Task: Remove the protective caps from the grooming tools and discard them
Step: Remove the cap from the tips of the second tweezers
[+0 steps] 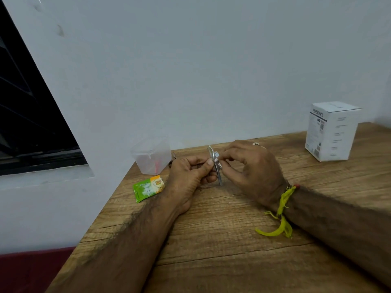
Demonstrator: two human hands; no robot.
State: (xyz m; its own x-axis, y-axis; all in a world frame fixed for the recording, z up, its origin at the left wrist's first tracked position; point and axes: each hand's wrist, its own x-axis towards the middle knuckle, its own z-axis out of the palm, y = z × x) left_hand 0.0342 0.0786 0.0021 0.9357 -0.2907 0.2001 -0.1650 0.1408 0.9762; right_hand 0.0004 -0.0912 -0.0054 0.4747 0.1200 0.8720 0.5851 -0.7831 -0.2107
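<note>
Plain domestic room suggested, likely home. Wood-grain laminate table point(222, 240) pushed against bare pale grey-white painted wall point(190, 70). Dark window with black frame point(31, 123) set into wall at left. Household clutter seen on table: clear plastic lidded container point(151, 155), green-and-orange foil sachet point(148, 188), white printed cardboard box point(332, 134).

Colours here: brown wood-grain table top point(222, 240), pale grey painted wall point(190, 70), clear plastic tub point(151, 155) showing something pinkish-red inside, green-and-orange printed sachet point(148, 188). White cardboard box point(332, 134) with dark print. Frayed yellow wrist thread point(281, 210), shiny silver metal grooming tool point(215, 164).
</note>
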